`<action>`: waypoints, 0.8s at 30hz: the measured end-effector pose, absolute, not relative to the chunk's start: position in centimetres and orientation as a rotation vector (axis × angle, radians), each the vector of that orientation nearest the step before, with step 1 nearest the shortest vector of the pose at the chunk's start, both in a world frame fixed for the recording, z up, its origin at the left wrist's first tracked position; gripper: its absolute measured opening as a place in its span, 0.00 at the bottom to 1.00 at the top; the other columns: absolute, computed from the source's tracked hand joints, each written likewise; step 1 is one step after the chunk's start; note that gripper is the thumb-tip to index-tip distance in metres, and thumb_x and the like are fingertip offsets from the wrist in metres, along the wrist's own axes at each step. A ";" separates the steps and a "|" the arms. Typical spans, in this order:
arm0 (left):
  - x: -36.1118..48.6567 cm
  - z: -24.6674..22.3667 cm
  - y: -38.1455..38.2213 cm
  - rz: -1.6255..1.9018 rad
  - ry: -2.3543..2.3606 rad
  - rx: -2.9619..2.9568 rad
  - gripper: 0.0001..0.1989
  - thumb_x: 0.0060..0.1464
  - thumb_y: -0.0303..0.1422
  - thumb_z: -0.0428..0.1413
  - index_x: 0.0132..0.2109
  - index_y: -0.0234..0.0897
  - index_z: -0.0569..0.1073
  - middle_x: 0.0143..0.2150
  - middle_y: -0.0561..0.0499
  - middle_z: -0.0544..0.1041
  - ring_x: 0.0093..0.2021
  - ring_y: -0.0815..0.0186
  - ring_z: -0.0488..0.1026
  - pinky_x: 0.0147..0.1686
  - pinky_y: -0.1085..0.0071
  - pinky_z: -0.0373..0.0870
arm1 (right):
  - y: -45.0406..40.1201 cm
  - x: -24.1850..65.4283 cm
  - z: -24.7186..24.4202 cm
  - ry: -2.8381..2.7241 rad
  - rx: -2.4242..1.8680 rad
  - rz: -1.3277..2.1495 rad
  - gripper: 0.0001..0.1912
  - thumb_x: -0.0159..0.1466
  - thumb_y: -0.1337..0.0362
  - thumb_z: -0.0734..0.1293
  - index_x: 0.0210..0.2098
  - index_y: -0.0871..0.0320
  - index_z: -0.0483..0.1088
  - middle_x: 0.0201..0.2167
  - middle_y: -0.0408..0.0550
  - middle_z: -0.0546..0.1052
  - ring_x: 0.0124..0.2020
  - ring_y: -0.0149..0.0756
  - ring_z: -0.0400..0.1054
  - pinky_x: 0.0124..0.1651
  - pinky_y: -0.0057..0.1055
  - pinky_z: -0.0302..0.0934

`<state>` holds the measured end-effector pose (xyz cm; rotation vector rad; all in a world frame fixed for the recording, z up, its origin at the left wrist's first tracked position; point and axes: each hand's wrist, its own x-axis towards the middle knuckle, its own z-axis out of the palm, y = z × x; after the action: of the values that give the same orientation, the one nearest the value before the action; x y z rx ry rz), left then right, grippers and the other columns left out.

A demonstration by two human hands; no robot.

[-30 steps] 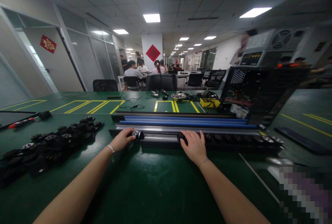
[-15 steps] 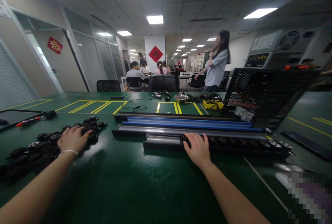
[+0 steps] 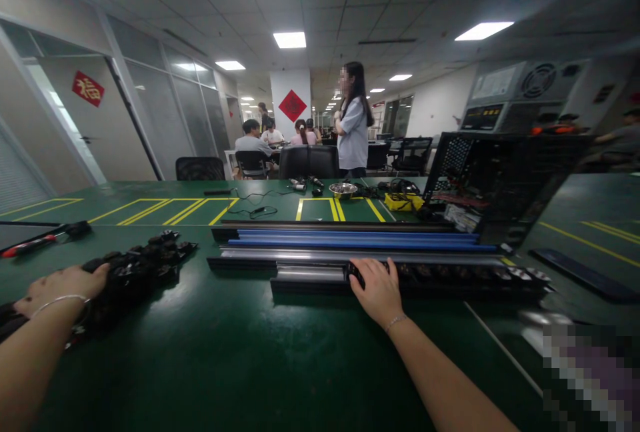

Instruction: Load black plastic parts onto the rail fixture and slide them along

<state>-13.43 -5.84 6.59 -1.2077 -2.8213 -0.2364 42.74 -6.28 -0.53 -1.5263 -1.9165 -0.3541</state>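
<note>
My left hand (image 3: 63, 292) rests over a pile of small black parts (image 3: 145, 265) on the green table (image 3: 240, 359), its fingers curled down among them; what they hold is hidden. My right hand (image 3: 377, 285) is on a black part (image 3: 356, 273) in the nearest rail (image 3: 310, 274), fingers bent over it. Right of this hand, a row of black parts (image 3: 450, 273) fills the rail. Behind lie a long grey rail (image 3: 280, 255) and a blue rail (image 3: 350, 239), side by side.
An open black computer case (image 3: 515, 179) stands at the right, near a dark flat object (image 3: 580, 275). Further back are a metal bowl (image 3: 343, 189) and a yellow object (image 3: 403, 202). A red-handled tool (image 3: 30, 245) lies at left. A person (image 3: 354, 119) stands beyond the table.
My left hand has moved left and slightly nearer over the pile. The right hand stays at the rail. The standing person has moved left, and the view has shifted slightly.
</note>
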 end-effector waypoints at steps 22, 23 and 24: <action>15.7 0.8 -6.8 -0.557 -1.613 -2.426 0.26 0.55 0.43 0.44 0.60 0.41 0.57 0.66 0.48 0.50 0.65 0.56 0.42 0.59 0.54 0.51 | -6.6 42.6 -0.7 -1.827 -1.519 -0.435 0.10 0.57 0.61 0.60 0.37 0.57 0.67 0.47 0.52 0.70 0.55 0.43 0.56 0.61 0.48 0.34; 16.7 0.5 -7.1 -0.533 -1.629 -2.430 0.26 0.55 0.43 0.44 0.60 0.43 0.57 0.66 0.48 0.50 0.65 0.55 0.42 0.59 0.51 0.50 | -6.6 42.5 -0.6 -1.831 -1.516 -0.434 0.10 0.57 0.61 0.60 0.37 0.57 0.67 0.47 0.52 0.70 0.55 0.43 0.56 0.61 0.48 0.34; 17.4 0.2 -7.3 -0.516 -1.646 -2.434 0.26 0.55 0.43 0.45 0.60 0.45 0.56 0.66 0.49 0.50 0.65 0.55 0.42 0.58 0.49 0.50 | -6.6 42.5 -0.6 -1.835 -1.513 -0.432 0.10 0.57 0.61 0.60 0.37 0.57 0.67 0.47 0.52 0.70 0.55 0.43 0.56 0.61 0.48 0.34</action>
<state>17.42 -7.34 0.17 -2.4343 -1.6464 -0.5164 42.50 -6.65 -0.60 -1.5125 -1.8347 -0.4317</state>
